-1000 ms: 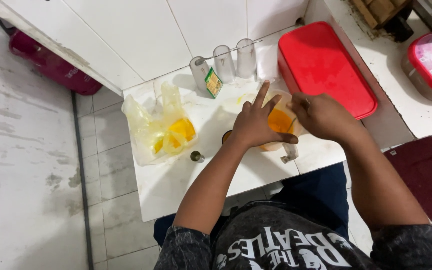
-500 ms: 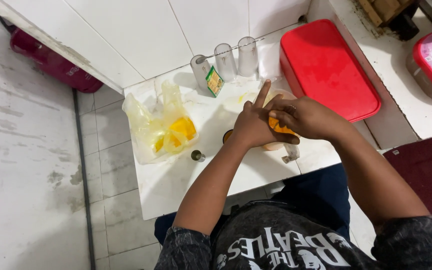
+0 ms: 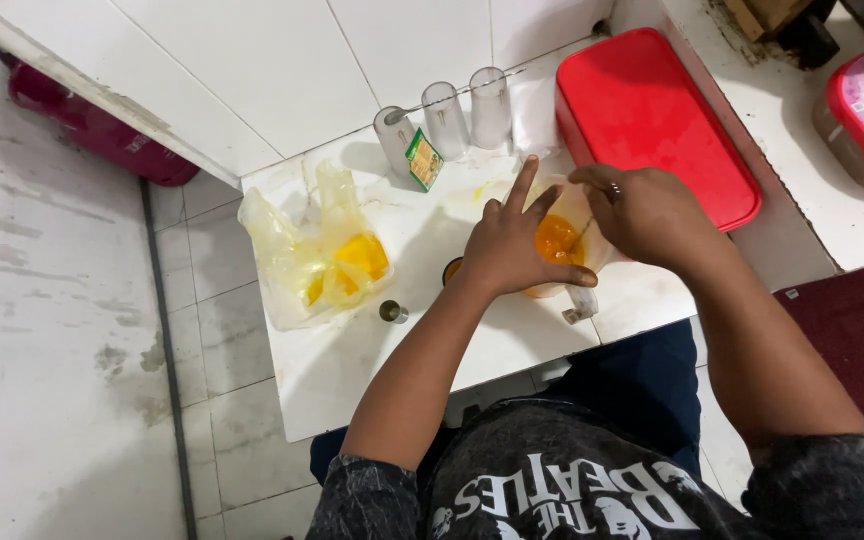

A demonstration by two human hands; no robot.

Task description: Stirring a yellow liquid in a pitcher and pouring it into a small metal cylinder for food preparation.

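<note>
A clear container (image 3: 592, 252) holding orange liquid (image 3: 555, 238) stands on a small white table (image 3: 372, 370). My left hand (image 3: 505, 248) wraps its left side, with the forefinger sticking up. Just right of it, my right hand (image 3: 644, 210) hovers over the rim and pinches a thin utensil (image 3: 580, 234) that dips into the orange liquid. How deep the utensil goes is hidden.
A crumpled clear plastic bag (image 3: 317, 250) with orange pieces lies on the table's left. Three tall glasses (image 3: 445, 118) and a small green packet (image 3: 424, 158) stand at the back. A red lidded box (image 3: 652, 120) sits right; a small metal cap (image 3: 392, 311) lies in front.
My right hand swung left over the container and back to the right with the utensil, uncovering the orange liquid again. My left hand has stayed on the container.
</note>
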